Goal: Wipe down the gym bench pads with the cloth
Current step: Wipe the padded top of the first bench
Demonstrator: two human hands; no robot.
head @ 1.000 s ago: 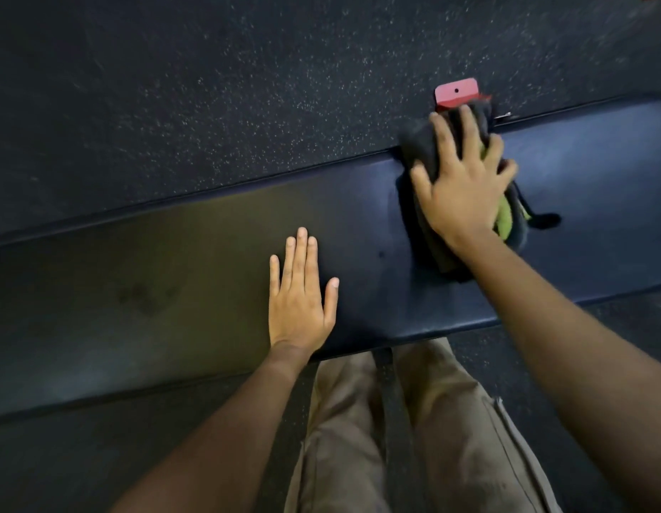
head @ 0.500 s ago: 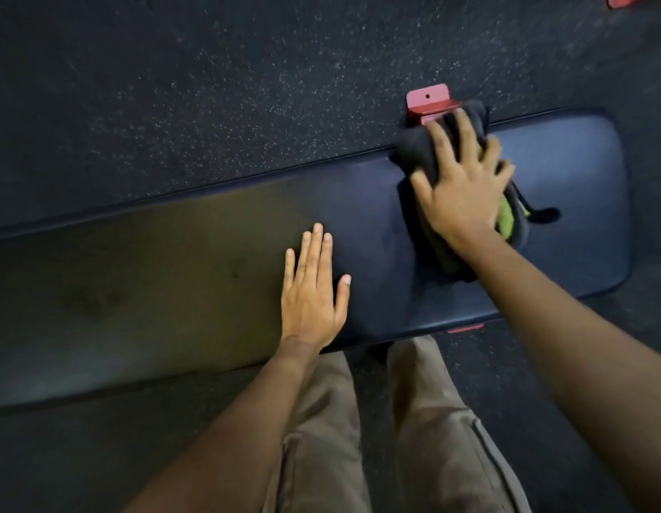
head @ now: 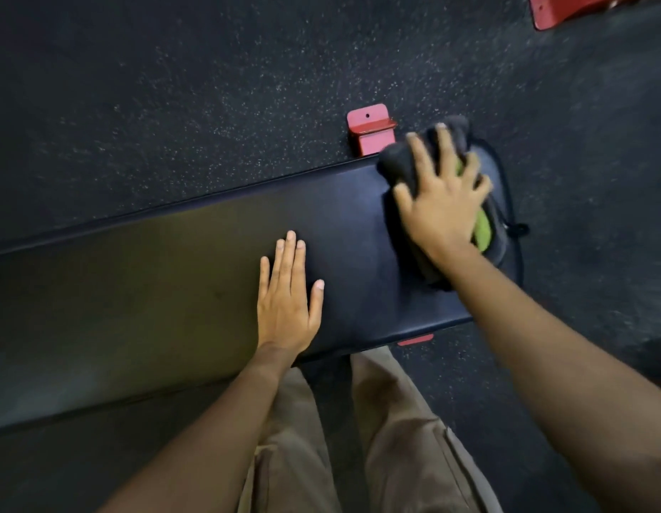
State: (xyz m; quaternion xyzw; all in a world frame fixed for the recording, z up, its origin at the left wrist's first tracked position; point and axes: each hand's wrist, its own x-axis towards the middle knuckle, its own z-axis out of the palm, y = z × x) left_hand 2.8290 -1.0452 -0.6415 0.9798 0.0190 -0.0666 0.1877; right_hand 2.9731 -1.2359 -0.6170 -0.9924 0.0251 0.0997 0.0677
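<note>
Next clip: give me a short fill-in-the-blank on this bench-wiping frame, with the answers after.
1. The right hand presses the cloth onto the bench pad near its ____ end.
2. The left hand lies ____ on the pad, holding nothing.
3. Under the right hand, the dark cloth shows a ____ patch.
4. The bracket on the floor beyond the pad is ____.
Missing words: right; flat; green; red.

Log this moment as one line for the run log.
step: wiping | right hand: presses cloth on bench pad end | left hand: flat on pad
</note>
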